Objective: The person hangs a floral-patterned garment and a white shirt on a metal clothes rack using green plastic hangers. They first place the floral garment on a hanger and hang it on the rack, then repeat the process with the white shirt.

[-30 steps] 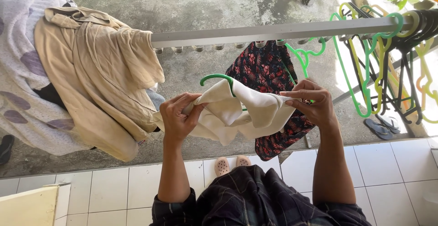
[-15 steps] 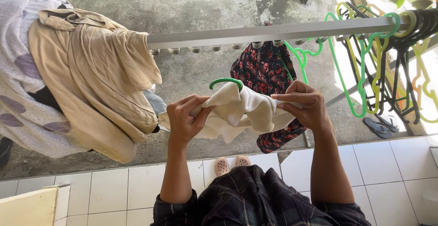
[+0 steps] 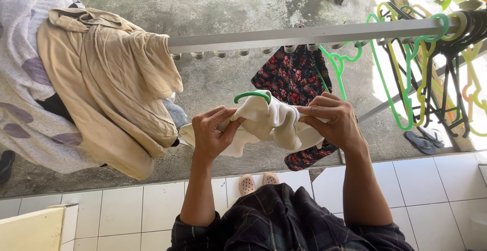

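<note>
Setting: concrete yard beyond a white tiled floor [image 3: 127,210], with a metal drying rail [image 3: 304,34] crossing overhead.
Garment: cream knit garment [image 3: 269,124] bunched on a green hanger [image 3: 252,95], held below the rail, its length running left to right between the hands.
Left hand [image 3: 213,132]: clamped on the garment's left end.
Right hand [image 3: 329,121]: pinching the right end.
Nearer: both equally close.
Behind: floral garment [image 3: 294,73] hangs from the rail.

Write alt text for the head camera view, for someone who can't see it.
Two hands, left hand and right hand, hold a cream garment on a green hanger, below a metal rail with a floral garment.
</note>
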